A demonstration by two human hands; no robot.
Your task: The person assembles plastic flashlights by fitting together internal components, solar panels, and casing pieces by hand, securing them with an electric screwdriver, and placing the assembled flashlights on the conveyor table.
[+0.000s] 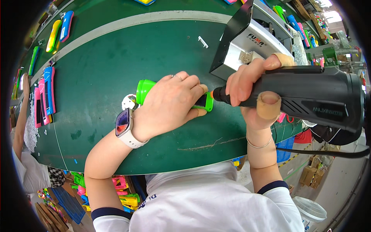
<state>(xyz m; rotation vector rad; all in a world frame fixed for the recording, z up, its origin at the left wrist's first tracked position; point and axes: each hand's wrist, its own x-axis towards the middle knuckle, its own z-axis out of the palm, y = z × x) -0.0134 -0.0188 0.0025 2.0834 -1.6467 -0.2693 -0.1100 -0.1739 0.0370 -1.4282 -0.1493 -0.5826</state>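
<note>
My left hand [166,96] lies over a bright green plastic toy casing [144,89], pressing it to the table with its fingers wrapped round it. The wide round end shows at the left, and a dark panel with a green tip shows past the fingers; the middle is hidden. A small white part with wires [128,102] sits by the wide end. My right hand [253,89] grips a black electric screwdriver [309,94], held level. Its nose points left at the casing's narrow end; whether it touches, I cannot tell. Some fingers wear tan finger covers.
A silver and black boxy machine [247,42] stands at the back right, close to my right hand. On the green table [96,62] lie a small white plastic piece [203,42] and, at the left, pink and blue casings [46,92]. Another person's arm [21,116] shows far left.
</note>
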